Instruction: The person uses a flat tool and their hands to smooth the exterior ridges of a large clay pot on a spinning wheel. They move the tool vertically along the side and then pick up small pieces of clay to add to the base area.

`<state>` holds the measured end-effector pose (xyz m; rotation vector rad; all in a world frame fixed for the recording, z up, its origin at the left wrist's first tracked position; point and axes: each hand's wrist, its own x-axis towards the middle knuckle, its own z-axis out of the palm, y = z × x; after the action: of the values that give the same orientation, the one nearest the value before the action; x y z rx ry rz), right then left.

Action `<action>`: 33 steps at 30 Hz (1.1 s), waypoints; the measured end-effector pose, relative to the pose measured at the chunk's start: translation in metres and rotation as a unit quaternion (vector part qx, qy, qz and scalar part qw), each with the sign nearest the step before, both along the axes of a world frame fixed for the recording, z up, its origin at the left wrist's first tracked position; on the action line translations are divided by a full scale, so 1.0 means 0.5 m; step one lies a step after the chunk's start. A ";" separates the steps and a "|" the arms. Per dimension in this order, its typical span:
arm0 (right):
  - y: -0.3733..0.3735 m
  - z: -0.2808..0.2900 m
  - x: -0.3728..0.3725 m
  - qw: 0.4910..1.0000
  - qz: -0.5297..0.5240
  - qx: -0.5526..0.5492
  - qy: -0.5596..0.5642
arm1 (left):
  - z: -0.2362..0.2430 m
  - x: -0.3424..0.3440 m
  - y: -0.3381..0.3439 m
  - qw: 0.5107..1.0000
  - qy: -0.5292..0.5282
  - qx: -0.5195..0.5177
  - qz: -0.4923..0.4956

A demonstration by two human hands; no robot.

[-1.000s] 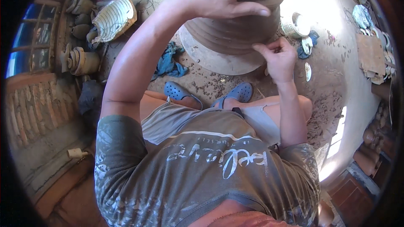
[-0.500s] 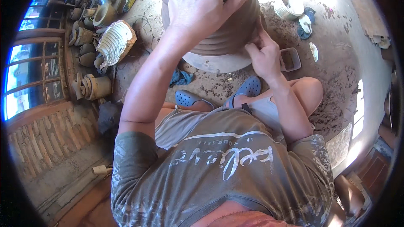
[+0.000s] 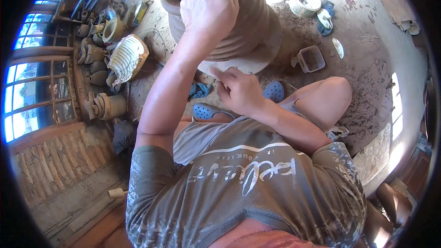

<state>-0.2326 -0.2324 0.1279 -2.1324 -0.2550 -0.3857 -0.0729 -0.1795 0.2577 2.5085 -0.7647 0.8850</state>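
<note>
A large ridged pot of wet grey-brown clay (image 3: 250, 25) stands on a pale round turntable (image 3: 251, 65) in front of me. My left hand (image 3: 209, 9) is closed over the pot's near rim; some of its fingers are hidden behind the hand. Low at the turntable's near-left edge is my right hand (image 3: 240, 89). Its index finger points toward that edge, the other fingers are loosely bent, and nothing is in it. Whether the fingertip touches the turntable is hard to tell.
A clear plastic tub (image 3: 312, 59) lies right of the turntable, with a whitish bucket (image 3: 305, 2) and a cloth (image 3: 325, 20) farther off. A ribbed plaster-like piece (image 3: 128, 57) and several clay pots (image 3: 112, 106) line the left side. Blue clogs (image 3: 209, 111) are on my feet.
My right hand has left the pot's lower right side and come left, to the turntable's near edge. My left hand has stayed at the rim, its thumb drawn in.
</note>
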 end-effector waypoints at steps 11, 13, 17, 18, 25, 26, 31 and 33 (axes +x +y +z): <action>-0.136 0.068 -0.023 0.974 0.065 -0.073 -0.204 | -0.109 -0.259 0.178 0.783 0.558 -0.200 -0.189; -0.131 0.046 -0.044 0.979 0.085 -0.110 -0.148 | -0.139 -0.269 0.189 0.810 0.532 -0.164 -0.184; -0.114 0.040 -0.043 0.992 0.047 -0.025 -0.113 | -0.165 -0.274 0.203 0.764 0.592 -0.193 -0.169; -0.119 0.030 -0.038 0.988 0.080 -0.032 -0.126 | -0.166 -0.274 0.201 0.742 0.621 -0.196 -0.159; -0.110 0.016 -0.047 0.994 0.087 0.065 -0.024 | -0.231 -0.299 0.197 0.718 0.631 -0.253 -0.146; -0.109 0.012 -0.047 0.993 0.082 0.088 -0.007 | -0.240 -0.302 0.194 0.733 0.615 -0.253 -0.142; -0.119 -0.031 -0.057 0.990 0.075 0.119 0.027 | -0.282 -0.296 0.182 0.811 0.532 -0.188 -0.154; -0.123 -0.038 -0.064 0.982 0.042 0.167 0.072 | -0.295 -0.284 0.180 0.843 0.512 -0.134 -0.095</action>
<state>-0.2644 -0.2938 0.1090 -1.8034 -0.1822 -0.2056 -0.2149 -0.0894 0.1099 2.1342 -0.4373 -0.4282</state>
